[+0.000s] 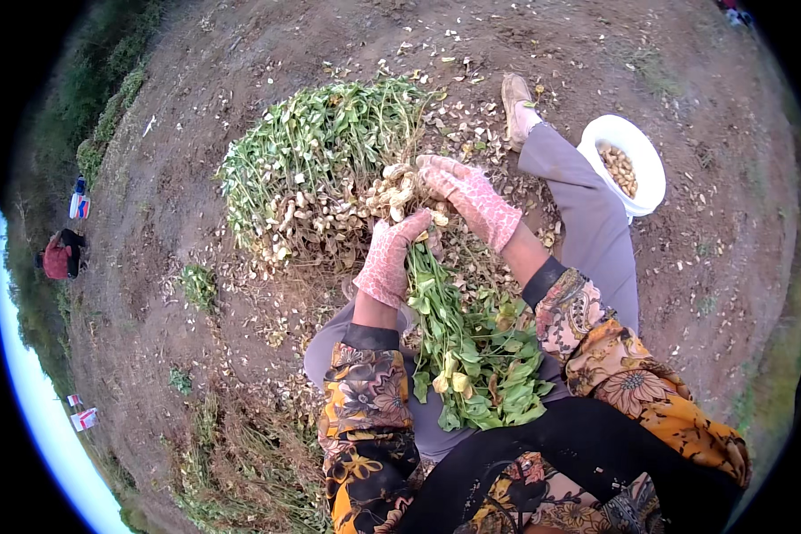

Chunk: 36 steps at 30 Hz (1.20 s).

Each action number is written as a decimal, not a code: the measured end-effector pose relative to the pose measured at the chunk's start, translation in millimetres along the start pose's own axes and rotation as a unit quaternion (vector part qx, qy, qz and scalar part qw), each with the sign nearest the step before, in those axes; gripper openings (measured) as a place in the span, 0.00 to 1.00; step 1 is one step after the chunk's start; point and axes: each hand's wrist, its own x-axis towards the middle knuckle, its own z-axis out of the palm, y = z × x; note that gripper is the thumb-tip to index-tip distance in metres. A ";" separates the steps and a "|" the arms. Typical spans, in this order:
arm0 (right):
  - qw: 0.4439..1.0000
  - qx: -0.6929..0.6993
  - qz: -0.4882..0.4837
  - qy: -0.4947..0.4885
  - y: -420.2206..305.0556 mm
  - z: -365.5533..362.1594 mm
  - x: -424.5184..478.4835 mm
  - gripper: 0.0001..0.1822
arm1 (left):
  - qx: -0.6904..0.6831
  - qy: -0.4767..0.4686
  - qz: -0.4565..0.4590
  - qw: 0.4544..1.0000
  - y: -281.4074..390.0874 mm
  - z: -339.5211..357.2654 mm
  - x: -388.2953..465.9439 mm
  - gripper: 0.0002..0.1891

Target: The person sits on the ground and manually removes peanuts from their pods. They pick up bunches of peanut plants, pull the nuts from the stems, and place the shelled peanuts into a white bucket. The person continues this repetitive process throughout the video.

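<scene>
A bunch of peanut plants lies across my lap, leaves towards my body and roots pointing away. My left hand, in a pink patterned glove, is closed around the stems just below the root end. A cluster of peanut pods hangs at the roots above it. My right hand, gloved alike, has its fingers on the right side of this cluster; whether it grips a pod is hidden. Just beyond, a large heap of peanut plants lies on the soil, its pods facing me.
A white bucket holding peanuts stands beside my outstretched leg. More pulled plants lie at the lower left. A person sits far off at the left, near a container. Dry leaves litter the soil.
</scene>
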 end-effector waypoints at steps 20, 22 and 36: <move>0.965 -0.129 -0.053 0.221 30.7 35.2 4.6 0.12 | 0.025 0.057 0.013 0.998 -2.5 -1.7 6.9 0.12; 0.939 -0.257 -0.095 0.209 30.0 27.1 7.1 0.12 | 0.026 0.051 0.008 0.998 -3.8 -1.0 8.5 0.13; 0.978 -0.192 -0.065 0.045 119.7 -12.7 69.1 0.11 | 0.220 0.134 0.105 0.961 -30.9 -3.2 37.2 0.13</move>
